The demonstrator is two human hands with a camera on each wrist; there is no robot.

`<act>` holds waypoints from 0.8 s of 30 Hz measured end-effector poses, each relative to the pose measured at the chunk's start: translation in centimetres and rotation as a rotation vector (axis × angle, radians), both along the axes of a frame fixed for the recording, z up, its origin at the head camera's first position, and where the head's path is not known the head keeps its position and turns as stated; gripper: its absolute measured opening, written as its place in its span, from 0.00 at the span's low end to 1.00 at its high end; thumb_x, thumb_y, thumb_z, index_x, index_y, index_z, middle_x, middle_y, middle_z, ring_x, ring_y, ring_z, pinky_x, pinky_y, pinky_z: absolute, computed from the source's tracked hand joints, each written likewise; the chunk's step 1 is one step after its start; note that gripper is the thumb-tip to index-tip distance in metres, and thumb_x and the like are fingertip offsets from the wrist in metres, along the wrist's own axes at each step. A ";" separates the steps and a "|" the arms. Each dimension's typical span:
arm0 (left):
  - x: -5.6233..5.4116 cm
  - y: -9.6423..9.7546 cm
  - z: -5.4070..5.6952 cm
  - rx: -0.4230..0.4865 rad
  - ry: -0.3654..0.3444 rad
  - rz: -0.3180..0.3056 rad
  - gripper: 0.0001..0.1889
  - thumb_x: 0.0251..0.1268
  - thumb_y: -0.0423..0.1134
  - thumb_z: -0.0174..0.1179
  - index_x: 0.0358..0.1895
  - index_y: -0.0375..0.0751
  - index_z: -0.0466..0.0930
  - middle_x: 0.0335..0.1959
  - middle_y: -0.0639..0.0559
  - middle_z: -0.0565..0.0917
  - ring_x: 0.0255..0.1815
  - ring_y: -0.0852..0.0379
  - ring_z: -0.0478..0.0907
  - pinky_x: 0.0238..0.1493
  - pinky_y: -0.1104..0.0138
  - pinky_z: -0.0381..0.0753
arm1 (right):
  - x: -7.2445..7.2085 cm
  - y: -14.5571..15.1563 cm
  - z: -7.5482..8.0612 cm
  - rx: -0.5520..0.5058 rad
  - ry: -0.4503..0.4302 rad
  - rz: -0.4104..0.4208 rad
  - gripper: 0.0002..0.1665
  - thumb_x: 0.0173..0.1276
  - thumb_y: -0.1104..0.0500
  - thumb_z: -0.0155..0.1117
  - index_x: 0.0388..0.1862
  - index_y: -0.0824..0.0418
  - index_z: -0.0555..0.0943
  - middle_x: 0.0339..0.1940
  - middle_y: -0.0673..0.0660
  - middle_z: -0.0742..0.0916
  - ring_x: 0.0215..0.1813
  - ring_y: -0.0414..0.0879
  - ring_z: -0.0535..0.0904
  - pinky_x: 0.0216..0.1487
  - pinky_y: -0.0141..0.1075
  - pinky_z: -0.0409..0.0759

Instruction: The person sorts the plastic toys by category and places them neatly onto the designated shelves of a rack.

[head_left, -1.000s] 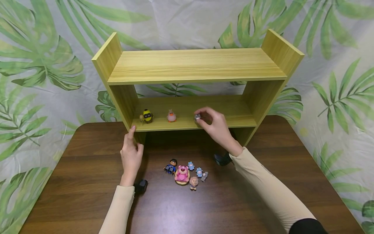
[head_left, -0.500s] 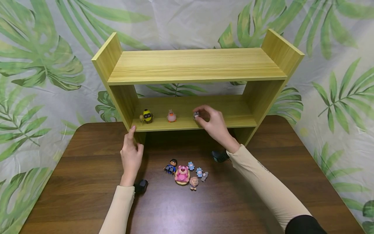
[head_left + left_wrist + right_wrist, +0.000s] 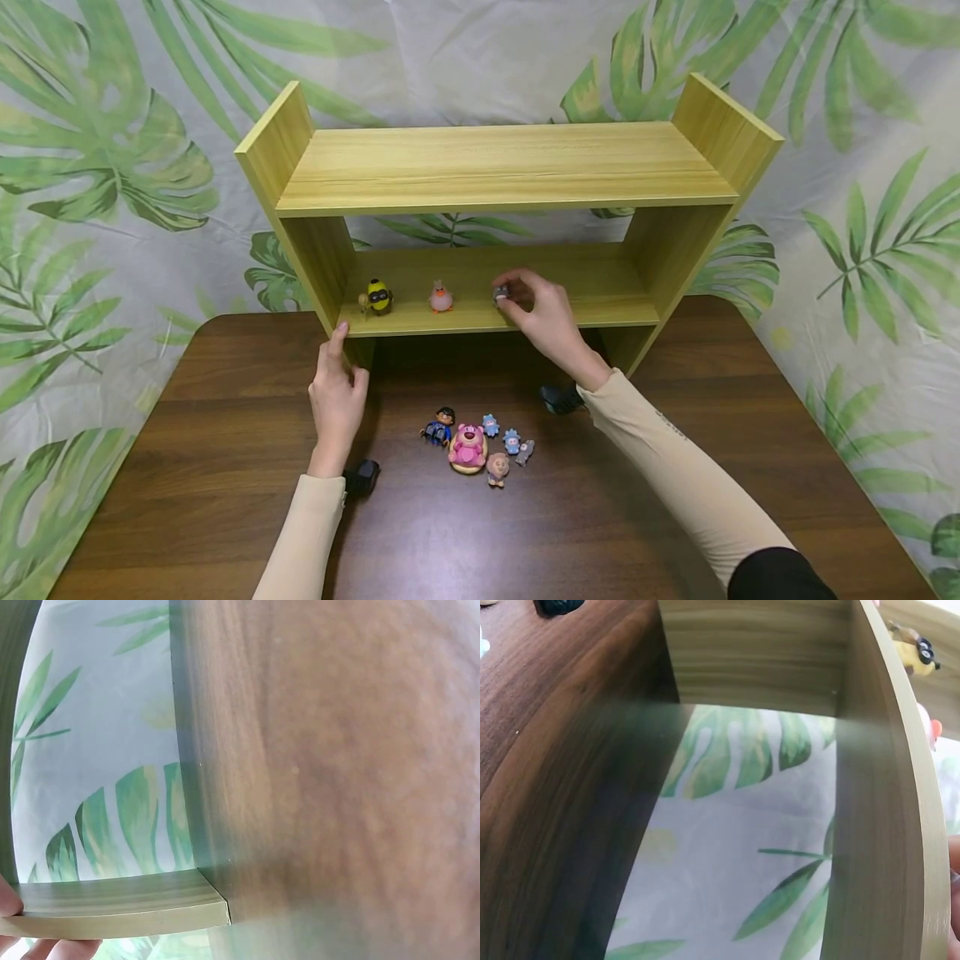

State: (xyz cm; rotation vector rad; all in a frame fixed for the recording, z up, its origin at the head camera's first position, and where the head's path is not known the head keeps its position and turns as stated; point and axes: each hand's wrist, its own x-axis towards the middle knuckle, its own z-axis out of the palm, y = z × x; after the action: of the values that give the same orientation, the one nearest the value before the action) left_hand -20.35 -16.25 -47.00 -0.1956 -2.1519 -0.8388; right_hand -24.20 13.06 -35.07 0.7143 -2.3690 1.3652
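Note:
On the middle board of a wooden shelf unit (image 3: 480, 328), my right hand (image 3: 546, 315) pinches a small grey figurine (image 3: 501, 293) between thumb and fingers, partly covering it. To its left stand a pink duck figurine (image 3: 441, 297) and a yellow-and-black figurine (image 3: 379, 298) with goggles. My left hand (image 3: 337, 402) grips the unit's left side panel near its front edge. In the left wrist view, the thumb (image 3: 9, 898) lies on one face of that panel (image 3: 120, 919) and the fingertips (image 3: 71, 949) on the other. Only a sliver of right fingers (image 3: 955, 900) shows in the right wrist view.
On the brown table (image 3: 420, 533) lie a pink bear figurine (image 3: 468, 448), a dark-haired figurine in blue (image 3: 438, 427), a tan lion-like figurine (image 3: 497, 470), two light-blue figurines (image 3: 512, 442) and another grey figurine (image 3: 525, 452). The top board (image 3: 487, 167) overhangs the middle one.
My right hand has shifted slightly left along the middle board with the grey figurine. My left hand stays at the side panel, and the other figurines keep their places.

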 end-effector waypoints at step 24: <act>0.0 -0.1 -0.1 -0.003 -0.011 -0.002 0.47 0.51 0.16 0.51 0.70 0.64 0.53 0.42 0.37 0.72 0.17 0.55 0.53 0.17 0.61 0.54 | 0.7 1.0 0.1 -0.069 -0.041 0.017 0.19 0.61 0.72 0.65 0.52 0.67 0.78 0.46 0.62 0.84 0.46 0.52 0.81 0.48 0.41 0.77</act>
State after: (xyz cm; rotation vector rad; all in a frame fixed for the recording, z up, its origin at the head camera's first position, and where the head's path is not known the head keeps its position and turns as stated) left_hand -20.34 -16.36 -47.06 -0.1952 -2.1631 -0.8394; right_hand -23.52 14.10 -35.02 0.6951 -2.3392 1.4754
